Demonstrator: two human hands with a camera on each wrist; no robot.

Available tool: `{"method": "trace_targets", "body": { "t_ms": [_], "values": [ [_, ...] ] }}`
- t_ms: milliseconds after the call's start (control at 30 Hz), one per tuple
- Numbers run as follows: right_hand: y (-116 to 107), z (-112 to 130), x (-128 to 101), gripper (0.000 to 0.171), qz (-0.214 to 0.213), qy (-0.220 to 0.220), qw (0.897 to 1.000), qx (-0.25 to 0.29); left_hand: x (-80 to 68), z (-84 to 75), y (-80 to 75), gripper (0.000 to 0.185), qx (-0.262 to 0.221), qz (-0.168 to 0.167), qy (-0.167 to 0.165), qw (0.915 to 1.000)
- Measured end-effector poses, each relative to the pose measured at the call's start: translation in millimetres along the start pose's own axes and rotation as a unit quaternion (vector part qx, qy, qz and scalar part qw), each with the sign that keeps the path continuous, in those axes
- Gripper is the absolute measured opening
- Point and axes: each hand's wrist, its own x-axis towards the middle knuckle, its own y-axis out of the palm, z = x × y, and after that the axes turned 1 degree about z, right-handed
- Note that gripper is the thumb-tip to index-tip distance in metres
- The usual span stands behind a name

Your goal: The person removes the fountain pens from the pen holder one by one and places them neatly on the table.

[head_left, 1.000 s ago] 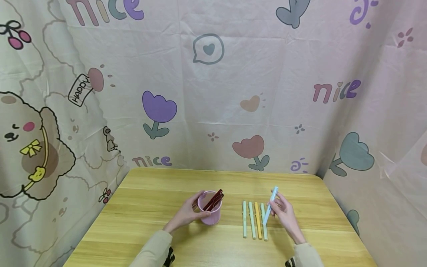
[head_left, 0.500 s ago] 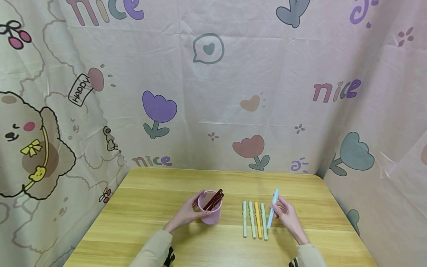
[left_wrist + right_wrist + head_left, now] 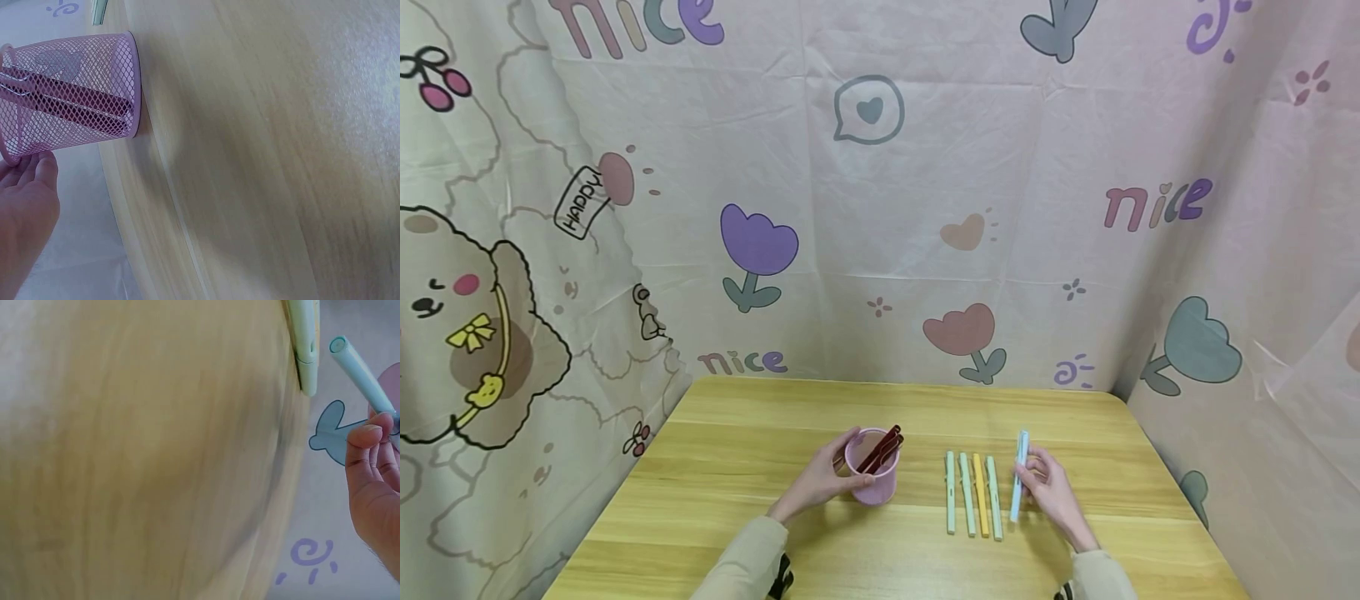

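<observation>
A pink mesh pen cup stands upright on the table, with dark red pens leaning inside it. My left hand grips the cup near its rim, thumb at the front and fingers round the far side; the left wrist view shows the pens through the mesh. To the right, my right hand pinches a light blue pen between thumb and fingers, just right of a row of pens. In the right wrist view that pen appears above the tabletop, part of it hidden by the fingers.
Two pale green pens, one at the left end, a yellow pen and another green pen lie side by side between the hands. The wooden table ends at a printed curtain behind and at the sides.
My right hand has moved right and slightly toward me with the light blue pen, from over the rightmost green pen to beside it; the pen is more upright in view. The left hand has stayed still.
</observation>
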Motion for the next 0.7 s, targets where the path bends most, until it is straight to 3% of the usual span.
{"method": "trace_targets", "body": {
  "t_ms": [700],
  "values": [
    [1, -14, -1, 0.041, 0.025, 0.036, 0.998, -0.05, -0.5, 0.8, -0.4, 0.094, 0.001, -0.003, 0.001, 1.0]
  ]
}}
